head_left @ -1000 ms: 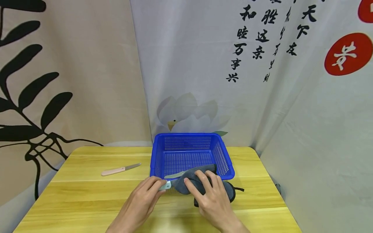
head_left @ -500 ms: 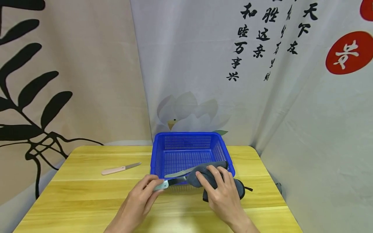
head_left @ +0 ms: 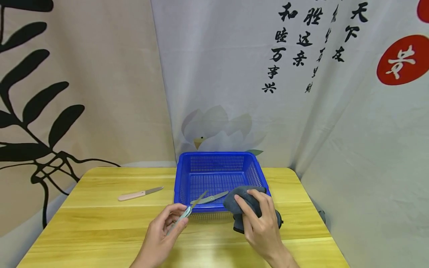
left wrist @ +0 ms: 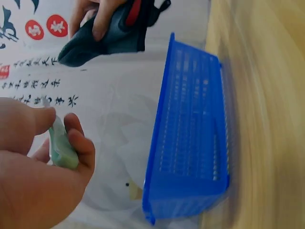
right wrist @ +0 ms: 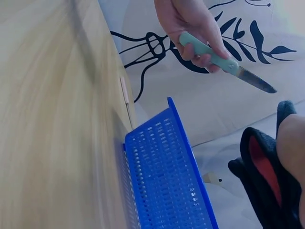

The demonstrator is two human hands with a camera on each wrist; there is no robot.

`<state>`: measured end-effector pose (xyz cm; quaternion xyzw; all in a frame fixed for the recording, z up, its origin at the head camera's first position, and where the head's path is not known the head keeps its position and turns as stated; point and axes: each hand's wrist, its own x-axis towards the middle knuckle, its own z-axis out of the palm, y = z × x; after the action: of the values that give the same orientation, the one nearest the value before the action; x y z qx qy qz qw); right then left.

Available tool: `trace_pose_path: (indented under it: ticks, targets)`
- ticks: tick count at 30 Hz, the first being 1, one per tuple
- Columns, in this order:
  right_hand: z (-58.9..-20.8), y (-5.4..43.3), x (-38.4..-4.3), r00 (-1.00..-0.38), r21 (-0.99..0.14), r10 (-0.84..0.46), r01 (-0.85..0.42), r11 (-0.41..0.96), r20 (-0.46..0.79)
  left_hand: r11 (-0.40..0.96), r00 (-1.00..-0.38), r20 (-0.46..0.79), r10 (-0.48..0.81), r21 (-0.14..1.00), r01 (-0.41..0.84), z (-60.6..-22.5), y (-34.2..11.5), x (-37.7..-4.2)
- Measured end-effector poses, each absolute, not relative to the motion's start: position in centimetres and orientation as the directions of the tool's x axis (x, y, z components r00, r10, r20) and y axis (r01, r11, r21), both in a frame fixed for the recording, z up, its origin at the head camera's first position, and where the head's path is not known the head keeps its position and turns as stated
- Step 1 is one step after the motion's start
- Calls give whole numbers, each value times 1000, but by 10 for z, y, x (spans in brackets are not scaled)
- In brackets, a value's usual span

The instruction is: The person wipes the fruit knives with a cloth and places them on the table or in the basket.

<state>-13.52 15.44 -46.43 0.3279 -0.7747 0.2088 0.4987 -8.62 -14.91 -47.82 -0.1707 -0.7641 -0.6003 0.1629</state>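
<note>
My left hand (head_left: 157,232) pinches the mint-green handle of a folding knife (right wrist: 214,56) between thumb and fingers. Its blade is out and points up and away, in front of the basket. A dark grey cloth (head_left: 236,204) with black edging is bunched in my right hand (head_left: 263,227); the right wrist view shows red on its inner side. Cloth and blade are apart. Behind the held knife, a second pale green knife (head_left: 214,197) lies inside the blue basket (head_left: 218,153), near its front wall. The left wrist view shows the mint handle end-on among the fingers.
A knife with a pale pink handle (head_left: 132,196) lies on the wooden table (head_left: 90,223), left of the basket. Printed curtains (head_left: 214,74) hang behind the table and on its right side.
The cloth has come off the knife's blade as my right hand moved right. My left hand has since turned the knife so its blade tilts upward. The second knife is more exposed.
</note>
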Motion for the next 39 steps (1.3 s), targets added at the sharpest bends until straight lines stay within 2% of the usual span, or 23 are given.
trace_pose_path:
  ticks: [3,7,12,17,25,39]
  targets:
    - [-464,150,-133,-255,20,-305,-736,676,918,52,-934,336,119,938,344,-476,-147,-85]
    - [-462,141,-130,-198,73,-338,-762,644,920,-68,-947,260,191,965,252,-474,-146,-86]
    - [-459,129,-127,-159,136,-401,-777,615,902,-114,-950,173,260,982,148,-468,-143,-87]
    - [-460,119,-128,-106,218,-462,-774,594,881,-130,-930,154,334,985,117,-465,-137,-87]
    - [-466,113,-122,-165,226,-505,-747,625,847,-191,-881,224,416,969,157,-467,-133,-87]
    - [-459,118,-130,-132,242,-455,-700,672,881,-155,-883,184,432,980,128,-464,-135,-85]
